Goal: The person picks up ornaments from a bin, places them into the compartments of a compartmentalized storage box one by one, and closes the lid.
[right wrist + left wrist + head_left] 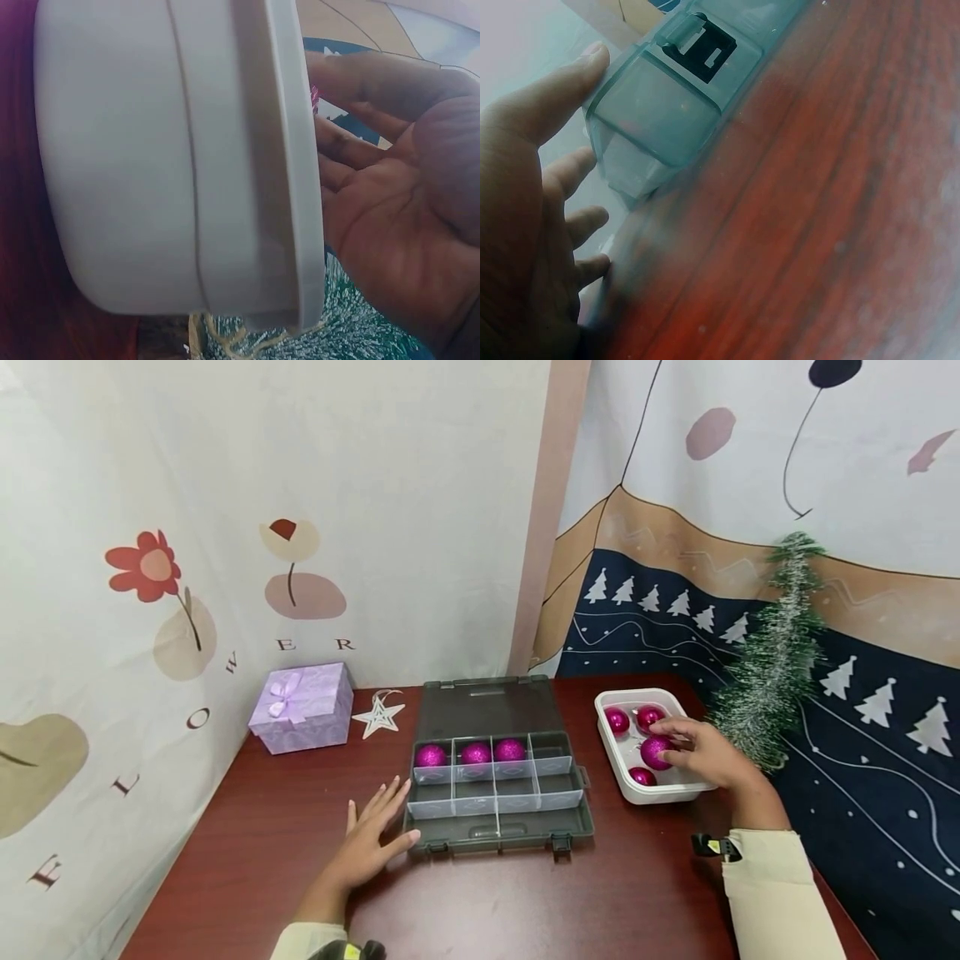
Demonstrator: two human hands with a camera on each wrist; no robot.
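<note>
My right hand reaches into a white plastic tray, its thumb and fingers round a magenta glitter bauble. In the right wrist view the tray's wall hides nearly all of that bauble. Three shiny magenta baubles, one of them the front bauble, lie about it in the tray. A dark see-through organizer box stands with its lid raised; three glitter baubles sit in its back row, the leftmost bauble in the corner compartment. My left hand, fingers spread, rests at the box's left front corner.
A lilac gift box with a bow stands at the back left, beside a white star ornament. Right of the tray rises a small frosted artificial tree. Printed cloth hangs behind the dark red table.
</note>
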